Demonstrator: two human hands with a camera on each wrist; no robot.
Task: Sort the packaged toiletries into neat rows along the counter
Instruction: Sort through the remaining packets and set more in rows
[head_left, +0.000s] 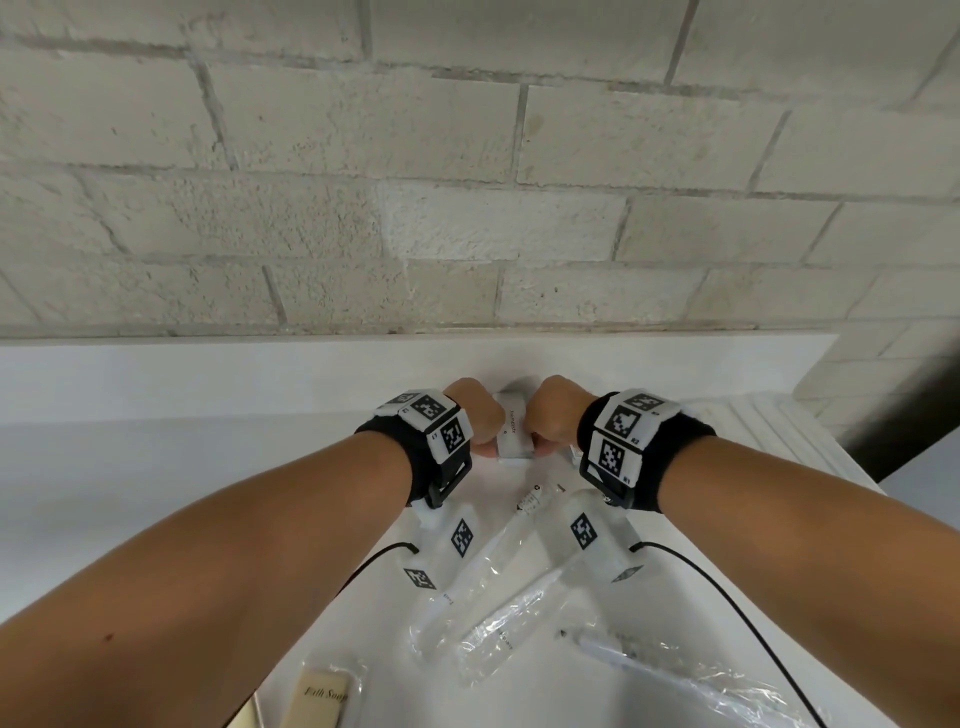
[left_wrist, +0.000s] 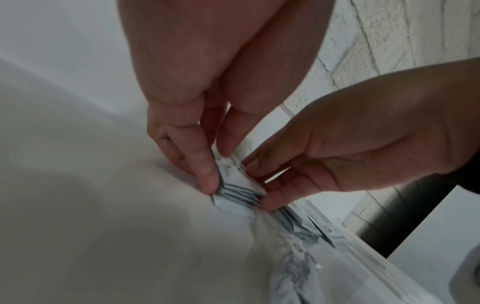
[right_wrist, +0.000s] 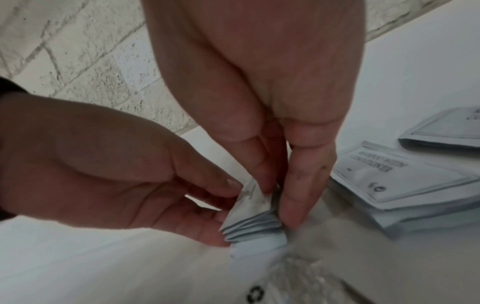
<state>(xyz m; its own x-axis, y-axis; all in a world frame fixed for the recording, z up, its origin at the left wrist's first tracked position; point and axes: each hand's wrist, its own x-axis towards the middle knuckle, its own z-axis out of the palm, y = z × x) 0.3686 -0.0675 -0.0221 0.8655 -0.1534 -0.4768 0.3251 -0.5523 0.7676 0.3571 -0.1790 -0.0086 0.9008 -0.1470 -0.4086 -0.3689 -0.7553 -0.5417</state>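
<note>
A small stack of white sachets stands on edge on the white counter, close to the back ledge. My left hand pinches its left side and my right hand pinches its right side. In the left wrist view the left hand has thumb and fingers curled on the stack, with the right hand's fingertips against the other side. The right wrist view shows the right hand gripping the fanned stack. The sachets' far edges are hidden by my fingers.
Clear toothbrush packets lie loose between my forearms. A bath soap bar sits at the near edge. More flat sachets lie right of the stack. A block wall backs the counter, which ends at the right.
</note>
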